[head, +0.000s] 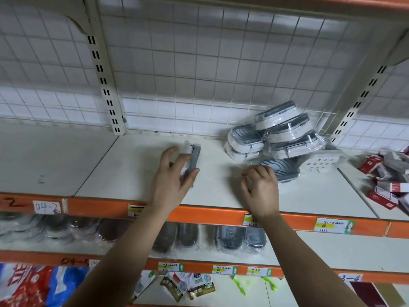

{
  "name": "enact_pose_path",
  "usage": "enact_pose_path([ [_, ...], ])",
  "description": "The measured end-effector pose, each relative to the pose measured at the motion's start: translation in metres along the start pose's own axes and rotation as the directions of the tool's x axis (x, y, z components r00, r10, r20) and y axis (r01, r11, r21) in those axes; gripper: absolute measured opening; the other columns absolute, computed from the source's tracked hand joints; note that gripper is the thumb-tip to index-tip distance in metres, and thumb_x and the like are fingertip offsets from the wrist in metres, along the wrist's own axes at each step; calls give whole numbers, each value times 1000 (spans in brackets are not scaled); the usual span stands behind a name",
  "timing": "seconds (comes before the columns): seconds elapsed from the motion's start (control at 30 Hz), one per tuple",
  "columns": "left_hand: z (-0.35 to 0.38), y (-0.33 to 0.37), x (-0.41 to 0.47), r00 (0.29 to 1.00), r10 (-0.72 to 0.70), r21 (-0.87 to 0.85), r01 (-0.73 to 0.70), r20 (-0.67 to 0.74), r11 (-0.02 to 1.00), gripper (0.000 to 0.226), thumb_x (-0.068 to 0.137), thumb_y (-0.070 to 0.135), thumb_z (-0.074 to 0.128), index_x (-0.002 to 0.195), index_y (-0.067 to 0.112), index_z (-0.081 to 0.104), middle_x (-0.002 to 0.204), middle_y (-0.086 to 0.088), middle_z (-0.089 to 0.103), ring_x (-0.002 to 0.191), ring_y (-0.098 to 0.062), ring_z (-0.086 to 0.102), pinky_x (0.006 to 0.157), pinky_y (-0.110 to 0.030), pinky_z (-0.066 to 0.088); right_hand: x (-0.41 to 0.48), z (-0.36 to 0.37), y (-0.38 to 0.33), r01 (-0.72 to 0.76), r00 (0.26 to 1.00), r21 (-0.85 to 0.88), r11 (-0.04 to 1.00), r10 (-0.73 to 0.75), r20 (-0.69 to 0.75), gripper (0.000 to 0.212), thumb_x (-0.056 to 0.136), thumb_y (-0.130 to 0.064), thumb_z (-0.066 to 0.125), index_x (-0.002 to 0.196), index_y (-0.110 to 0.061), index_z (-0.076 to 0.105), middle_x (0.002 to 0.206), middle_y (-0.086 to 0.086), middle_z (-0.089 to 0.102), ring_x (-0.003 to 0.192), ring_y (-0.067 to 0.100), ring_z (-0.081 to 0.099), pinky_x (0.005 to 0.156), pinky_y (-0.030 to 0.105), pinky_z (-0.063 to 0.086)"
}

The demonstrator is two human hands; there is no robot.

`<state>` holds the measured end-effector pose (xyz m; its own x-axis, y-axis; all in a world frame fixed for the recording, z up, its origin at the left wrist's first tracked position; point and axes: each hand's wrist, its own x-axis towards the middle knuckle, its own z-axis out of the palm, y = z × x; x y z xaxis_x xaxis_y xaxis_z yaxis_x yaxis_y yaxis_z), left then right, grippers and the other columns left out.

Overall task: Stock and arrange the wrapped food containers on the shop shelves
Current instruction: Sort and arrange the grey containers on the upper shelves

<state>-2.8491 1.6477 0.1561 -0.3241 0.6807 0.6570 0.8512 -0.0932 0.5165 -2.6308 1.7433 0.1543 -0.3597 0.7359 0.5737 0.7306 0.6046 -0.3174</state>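
Observation:
My left hand (172, 173) grips a wrapped grey-lidded food container (193, 158) that stands on its edge on the white shelf (137, 169). My right hand (261, 187) rests on the shelf with curled fingers, just left of a flat grey wrapped container (282, 170); whether it holds anything is unclear. Behind that, a loose pile of several wrapped containers (278, 134) leans against the wire back grid at the right.
Red and grey small boxes (389, 180) lie on the shelf section to the right. A white perforated box (321, 163) sits beside the pile. The shelf below holds a row of wrapped containers (241, 238). Orange shelf edges carry price labels (332, 226).

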Motion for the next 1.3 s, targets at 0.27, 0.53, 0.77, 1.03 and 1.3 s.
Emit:
enact_pose_path([
  [0.27,0,-11,5,986,-153,-133,143,-72,981,42,80,25,77,118,15,62,118,-4,58,101,1,48,82,5,29,-1,7,0,-235,972,-177,956,229,-53,26,84,-21,61,106,-9,69,121,15,61,112,43,48,94,51,36],
  [0.53,2,-28,2,922,-386,5,386,38,923,26,92,24,61,106,4,67,120,-18,62,126,-27,48,103,-35,39,4,15,4,-380,915,-262,887,402,32,50,88,-38,57,131,-13,54,133,15,49,129,36,34,101,51,32],
  [0.77,8,-20,-1,969,-130,38,125,209,991,35,97,13,51,130,11,62,142,-11,53,131,-28,48,110,-36,37,4,12,1,-386,922,-241,891,384,-56,41,81,-47,67,104,-14,59,111,12,55,108,35,42,79,47,37],
  [1.03,8,-19,0,973,-53,143,21,224,990,49,71,50,79,97,11,64,110,-3,67,98,-28,64,75,-36,53,-1,4,3,-435,898,-221,873,440,-31,54,82,-51,67,118,-12,59,127,16,48,120,37,38,85,52,43],
  [1.3,5,-2,1,968,-47,116,19,248,993,50,80,45,75,110,7,63,109,-6,70,99,-32,63,80,-39,51,-7,-23,18,-354,923,-158,922,371,99,37,90,-39,63,121,-19,61,129,9,54,124,36,34,75,40,46],
])
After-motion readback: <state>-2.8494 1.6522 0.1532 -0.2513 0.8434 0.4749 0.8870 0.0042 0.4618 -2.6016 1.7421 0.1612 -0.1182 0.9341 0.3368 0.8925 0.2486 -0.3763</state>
